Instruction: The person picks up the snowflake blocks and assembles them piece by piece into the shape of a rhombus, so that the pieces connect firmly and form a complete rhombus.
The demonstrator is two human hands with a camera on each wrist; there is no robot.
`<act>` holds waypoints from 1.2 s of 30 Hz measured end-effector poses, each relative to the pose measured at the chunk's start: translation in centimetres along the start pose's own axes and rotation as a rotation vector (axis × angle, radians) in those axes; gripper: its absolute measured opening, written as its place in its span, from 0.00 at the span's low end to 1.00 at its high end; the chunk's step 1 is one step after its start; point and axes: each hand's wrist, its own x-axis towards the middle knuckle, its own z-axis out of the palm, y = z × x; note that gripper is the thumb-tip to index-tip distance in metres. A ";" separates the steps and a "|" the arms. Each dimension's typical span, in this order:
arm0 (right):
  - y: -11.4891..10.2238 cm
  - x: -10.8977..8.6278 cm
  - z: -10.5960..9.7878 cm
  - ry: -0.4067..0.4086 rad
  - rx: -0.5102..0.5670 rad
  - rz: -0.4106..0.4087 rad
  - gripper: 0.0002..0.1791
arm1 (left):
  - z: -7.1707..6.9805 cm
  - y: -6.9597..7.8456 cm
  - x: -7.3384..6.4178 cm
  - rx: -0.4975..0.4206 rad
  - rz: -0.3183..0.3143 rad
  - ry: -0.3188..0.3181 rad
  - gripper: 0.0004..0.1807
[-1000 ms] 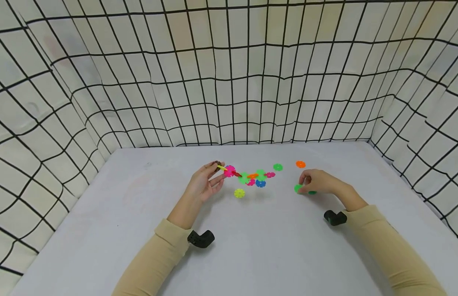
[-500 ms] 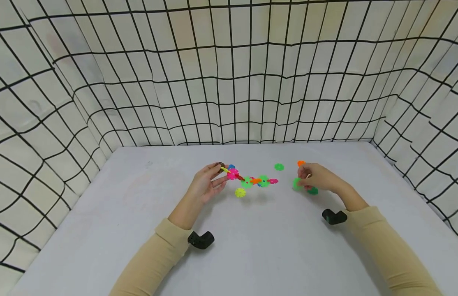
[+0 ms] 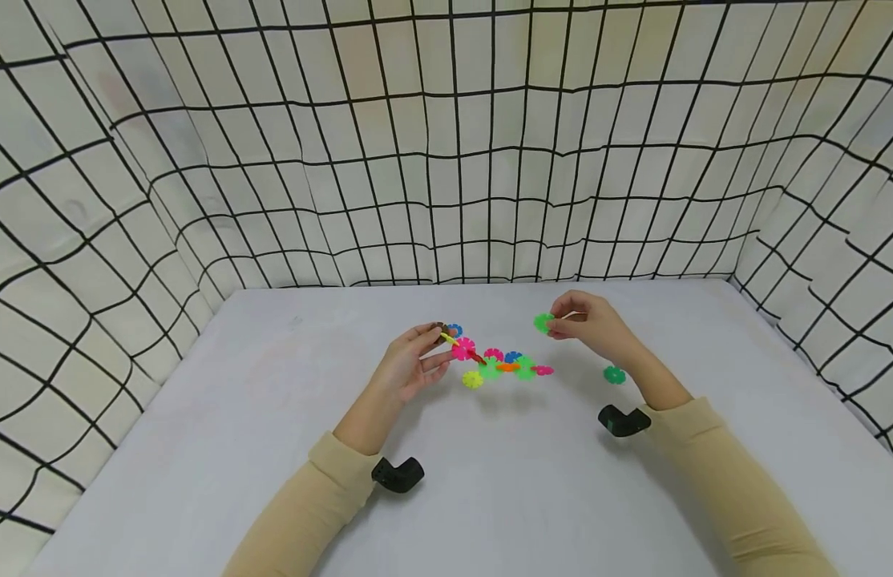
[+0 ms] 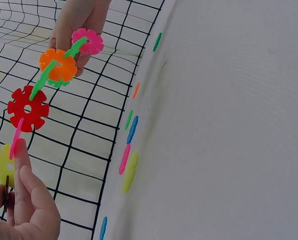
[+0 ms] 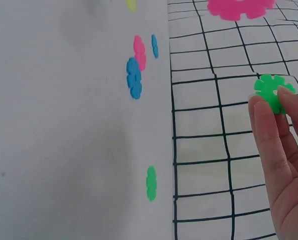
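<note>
Between thumb and fingers my left hand [image 3: 418,365] pinches a brown snowflake disc [image 4: 7,192], the end of a chain of interlocked plastic discs. Along the chain follow a yellow disc [image 4: 2,162], a pink disc [image 3: 463,349], a red disc [image 4: 28,108], a green disc [image 3: 491,368], an orange disc [image 3: 508,367], another green disc [image 3: 525,367] and a pink end disc [image 3: 543,370]. The chain reaches rightward, held above the table. Beyond its far end, my right hand [image 3: 594,324] pinches a single green snowflake disc [image 5: 274,91] by its edge, raised and apart from the chain.
Loose discs lie on the white table [image 3: 490,481]: yellow [image 3: 473,379], pink [image 3: 493,354], blue [image 3: 514,357], another blue [image 3: 454,329] and dark green [image 3: 615,375]. An orange disc [image 4: 136,90] shows only in the left wrist view. A black-gridded white wall [image 3: 446,176] rises behind.
My right hand has lifted a green disc off the table beside the dark green one and carried it left and away from me. My left hand has shifted slightly right with the chain.
</note>
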 end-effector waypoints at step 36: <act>-2.0 1.8 8.1 -0.137 0.169 -0.124 0.08 | 0.4 -0.7 -0.7 0.099 -0.044 -0.105 0.09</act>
